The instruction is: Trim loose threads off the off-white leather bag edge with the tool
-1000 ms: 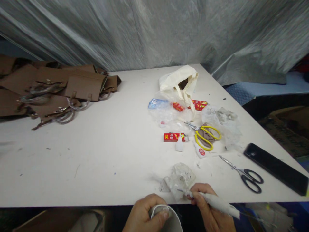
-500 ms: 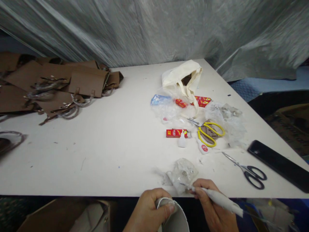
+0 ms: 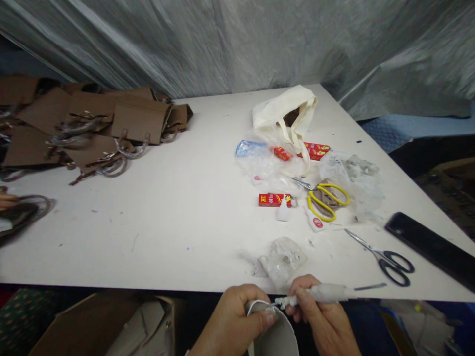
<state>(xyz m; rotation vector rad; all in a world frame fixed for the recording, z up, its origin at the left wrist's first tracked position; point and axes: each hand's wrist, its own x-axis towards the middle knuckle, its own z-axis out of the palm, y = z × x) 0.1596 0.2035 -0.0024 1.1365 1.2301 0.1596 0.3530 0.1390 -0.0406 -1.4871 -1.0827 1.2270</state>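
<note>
Two hands work at the worktop [image 3: 156, 237] edge: your left [image 3: 247, 316] pinches the grey piece's rim [image 3: 276, 336], your right [image 3: 309, 301] grips the wrapped tool [image 3: 326, 292], beside crumpled plastic [image 3: 284, 259].

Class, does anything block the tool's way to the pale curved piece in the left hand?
Nothing visible does: the right hand holds the wrapped tool with its tip at the rim of the pale curved piece, by the left hand.

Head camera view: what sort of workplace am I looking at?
Probably a small bag-making or finishing workshop: the white worktable bears a heap of brown handbags with plastic-wrapped handles, plus black-handled metal scissors and yellow-handled metal scissors.
</note>
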